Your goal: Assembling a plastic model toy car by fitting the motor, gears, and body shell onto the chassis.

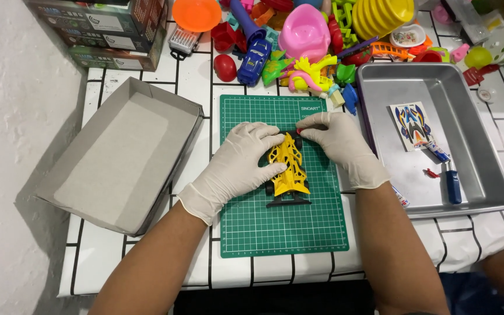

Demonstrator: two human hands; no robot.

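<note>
— Forearms first, since they sit closest to the lens: both of mine come up from the bottom edge, bare to the wrist, then white gloves.

— And what are the gloves on?

— Both on the yellow toy race car (pixel 287 166), which lies in the middle of the green cutting mat (pixel 246 233), nose pointing away from me, dark rear wing toward me. My left hand (pixel 237 166) lies along its left flank, fingers close together and pressed to the body. My right hand (pixel 336 140) is curled at the nose, fingertips pinched on the front end.

— How much mat is free?

— A wide bare band between the rear wing and the mat's near edge, and a strip along the far edge. The sides are mostly under my hands.

— What hems you in?

— To the left, an open grey cardboard box lid (pixel 118 157), its right wall just beside the mat's left edge. To the right, a metal tray (pixel 485 146) whose rim is close by the mat's right edge; my right wrist lies across that gap. Inside it are a sticker sheet (pixel 412 124) and a blue-handled screwdriver (pixel 452 184), well apart from the car.

— And beyond?

— A heap of coloured plastic toys (pixel 304 41) crowds the far edge of the mat, near my right fingertips. The tiled tablecloth (pixel 473 242) shows bare near me.
</note>
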